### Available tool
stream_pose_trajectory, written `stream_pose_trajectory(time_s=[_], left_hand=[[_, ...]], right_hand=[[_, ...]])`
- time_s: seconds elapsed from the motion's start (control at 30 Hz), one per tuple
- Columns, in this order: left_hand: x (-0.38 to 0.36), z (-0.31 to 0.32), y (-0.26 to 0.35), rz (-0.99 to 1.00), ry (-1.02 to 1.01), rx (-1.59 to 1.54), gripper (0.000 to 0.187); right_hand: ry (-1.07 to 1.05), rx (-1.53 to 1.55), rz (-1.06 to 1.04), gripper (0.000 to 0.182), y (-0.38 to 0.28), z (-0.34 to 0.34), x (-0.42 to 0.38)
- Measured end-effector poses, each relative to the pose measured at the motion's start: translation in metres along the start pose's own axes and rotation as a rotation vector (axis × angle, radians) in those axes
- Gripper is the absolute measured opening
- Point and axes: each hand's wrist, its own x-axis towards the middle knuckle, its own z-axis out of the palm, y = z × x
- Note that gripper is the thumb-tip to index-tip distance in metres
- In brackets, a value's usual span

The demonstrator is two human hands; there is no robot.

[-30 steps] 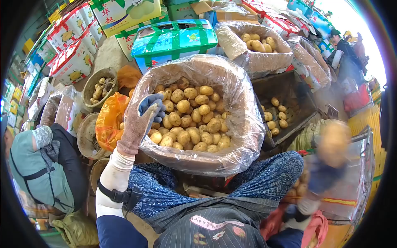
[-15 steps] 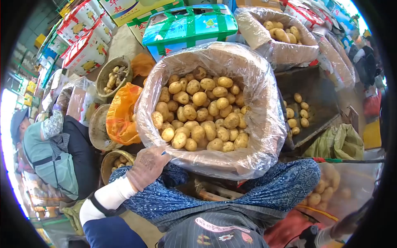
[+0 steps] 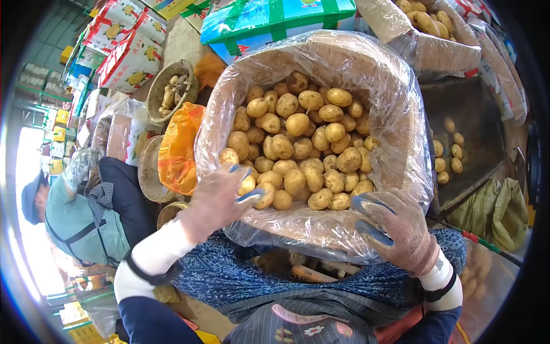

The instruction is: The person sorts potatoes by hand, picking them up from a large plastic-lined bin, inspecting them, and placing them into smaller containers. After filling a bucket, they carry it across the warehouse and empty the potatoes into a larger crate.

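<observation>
My left hand [image 3: 216,199], in a glove with blue fingertips, reaches over the front left rim of a box [image 3: 395,137] lined with clear plastic. Its fingers and thumb are spread on either side of a potato [image 3: 247,185], not closed on it. My right hand [image 3: 398,229], gloved the same way, is over the front right rim with fingers apart and nothing between them. Many potatoes [image 3: 294,181] with brown soil marks fill the box, which stands close in front of my knees.
An orange bag [image 3: 179,152] and baskets [image 3: 192,92] stand to the left, near a seated person [image 3: 86,218]. Behind is a blue carton [image 3: 275,26]. Another box [image 3: 444,57] of potatoes is at the back right, above a dark tray [image 3: 475,132] with several potatoes. A green sack [image 3: 492,212] lies right.
My right hand has come in from the lower right to the box's front right. My left hand has moved off the rim to the potatoes, its fingers spreading. The view has shifted.
</observation>
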Motion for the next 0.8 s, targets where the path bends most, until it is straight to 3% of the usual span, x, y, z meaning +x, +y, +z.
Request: stream_pose_trajectory(time_s=[0.03,0.1,0.23,0.37,0.43,0.47,0.5,0.57,0.7,0.73,0.8], left_hand=[[0.015,0.014,0.005,0.006,-0.002,-0.003,0.052],[0.036,0.038,0.013,-0.08,-0.453,0.253,0.066],[0.045,0.058,0.006,-0.049,-0.566,0.302,0.078],[0.045,0.049,-0.027,-0.033,-0.513,0.041,0.076],[0.04,0.045,-0.038,-0.262,-0.504,-0.97,0.074],[0.035,0.019,-0.023,-0.349,-0.567,-1.217,0.077],[0.029,0.012,-0.018,-0.346,-0.555,-1.213,0.077],[0.018,0.002,-0.007,-0.236,-0.56,-1.537,0.084],[0.002,0.003,0.012,0.017,-0.459,-1.447,0.105],[0.0,0.006,0.01,0.066,-0.485,-1.501,0.092],[-0.005,0.006,0.022,0.049,-0.471,-1.523,0.101]], right_hand=[[-0.006,0.036,-0.001,0.037,0.005,0.003,-0.001],[-0.041,0.065,0.017,0.037,0.013,0.007,-0.004],[-0.083,0.004,-0.02,0.037,0.026,0.016,-0.014],[-0.147,-0.046,-0.002,0.037,0.036,0.018,-0.026],[-0.144,-0.041,0.018,0.033,0.037,0.019,-0.03],[-0.138,-0.043,0.011,0.033,0.038,0.02,-0.032],[-0.138,-0.052,0.003,0.035,0.037,0.02,-0.034],[-0.129,-0.066,-0.016,0.037,0.037,0.022,-0.035],[-0.075,-0.085,-0.032,0.035,0.034,0.023,-0.03],[-0.043,-0.07,-0.048,0.034,0.032,0.023,-0.028],[-0.033,-0.066,-0.044,0.034,0.025,0.023,-0.024]])
